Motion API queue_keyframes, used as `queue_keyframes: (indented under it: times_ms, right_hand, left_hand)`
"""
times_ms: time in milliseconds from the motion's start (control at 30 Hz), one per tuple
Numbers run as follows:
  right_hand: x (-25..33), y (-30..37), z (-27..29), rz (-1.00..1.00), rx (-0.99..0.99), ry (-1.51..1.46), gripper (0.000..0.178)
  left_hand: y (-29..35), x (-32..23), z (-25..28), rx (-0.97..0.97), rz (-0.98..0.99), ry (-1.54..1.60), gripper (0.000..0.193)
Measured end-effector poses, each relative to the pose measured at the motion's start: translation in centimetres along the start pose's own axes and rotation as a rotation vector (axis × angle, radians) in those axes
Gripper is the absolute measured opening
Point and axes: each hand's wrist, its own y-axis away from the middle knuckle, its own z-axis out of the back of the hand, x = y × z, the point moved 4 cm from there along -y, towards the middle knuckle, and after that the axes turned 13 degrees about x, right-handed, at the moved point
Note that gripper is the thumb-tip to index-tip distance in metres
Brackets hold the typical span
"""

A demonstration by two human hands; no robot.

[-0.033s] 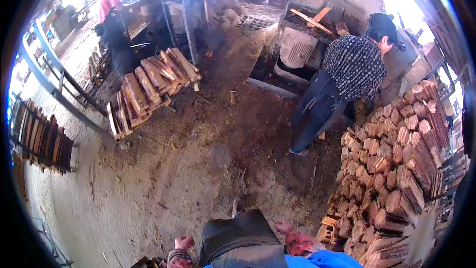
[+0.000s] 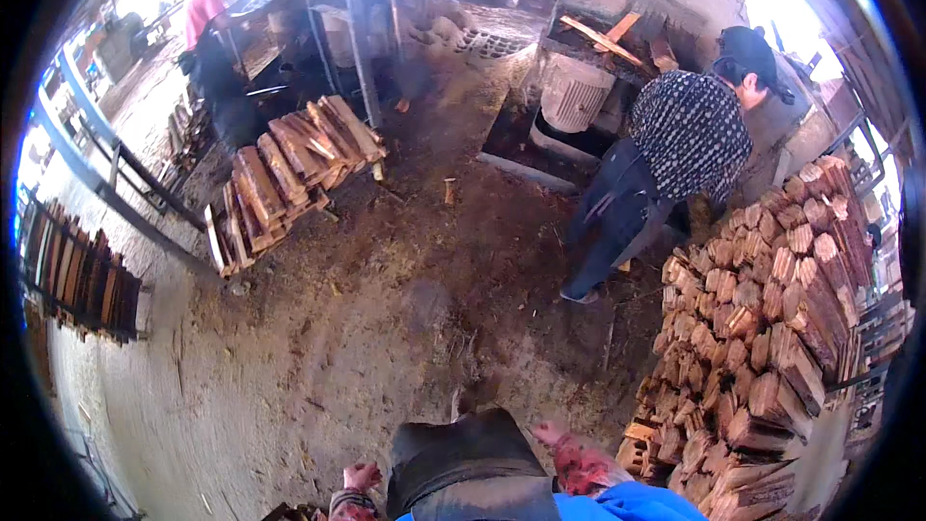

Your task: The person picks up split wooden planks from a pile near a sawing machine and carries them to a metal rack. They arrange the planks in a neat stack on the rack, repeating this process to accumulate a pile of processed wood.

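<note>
My left hand [image 2: 362, 476] hangs low beside the dark apron [image 2: 463, 444] over my front. Its fingers are curled in, and nothing shows in them. On the apron's other side is my right hand [image 2: 550, 433], with its fingers loosely extended and empty. Both forearms wear red patterned sleeves. Neither hand touches any wood. The nearest wood to my right hand is a tall pile of split wood pieces [image 2: 743, 318], stacked with their ends toward me.
A co-worker [image 2: 685, 135] in a dark patterned top bends between the pile and a machine with a grey motor [image 2: 576, 92]. Stacked wooden slats [image 2: 289, 169] stand at the left, near metal posts [image 2: 359, 39]. Another person [image 2: 207, 19] stands behind them. Debris litters the dirt floor [image 2: 386, 328].
My right hand has risen slightly and my left has shifted a little lower. The bending co-worker's arms have moved a little, and a brown wood piece now shows near them.
</note>
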Motion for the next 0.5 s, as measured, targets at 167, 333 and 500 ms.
queue_keyframes:
  times_ms: [167, 333, 500]
  right_hand:
    - [8.0, -6.8, 10.9, 0.084, -0.109, -0.03, 0.031]
    - [16.4, -11.3, 17.6, 0.182, -0.143, -0.074, 0.033]
    - [16.3, -15.4, 22.2, 0.034, -0.137, -0.091, 0.036]
  left_hand:
    - [-2.5, -2.5, -2.0, 0.094, 0.038, -0.203, 0.028]
    - [-7.9, -9.5, -3.2, -0.06, 0.111, -0.461, 0.032]
    - [-19.5, -18.4, -2.9, 0.01, 0.065, -0.884, 0.037]
